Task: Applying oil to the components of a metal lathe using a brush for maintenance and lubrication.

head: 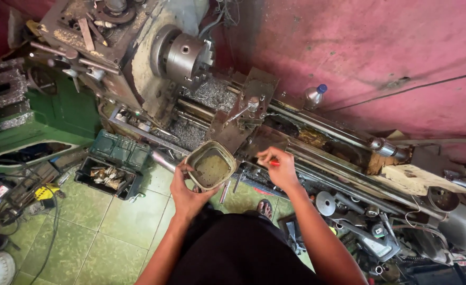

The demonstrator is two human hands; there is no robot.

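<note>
Left hand (186, 191) grips a dirty square tin (210, 165) by its near-left rim, fingers curled round the edge, thumb inside; tin held tilted above the green tiled floor (106, 237), just in front of the lathe (233, 116); right hand (280, 168) pinches a small red-handled tool (273, 163), fingers closed on it, right beside the tin's right side; metal swarf (212, 95) piled on the lathe bed below the chuck (186, 57); open green toolbox (116, 164) on floor at left
</note>
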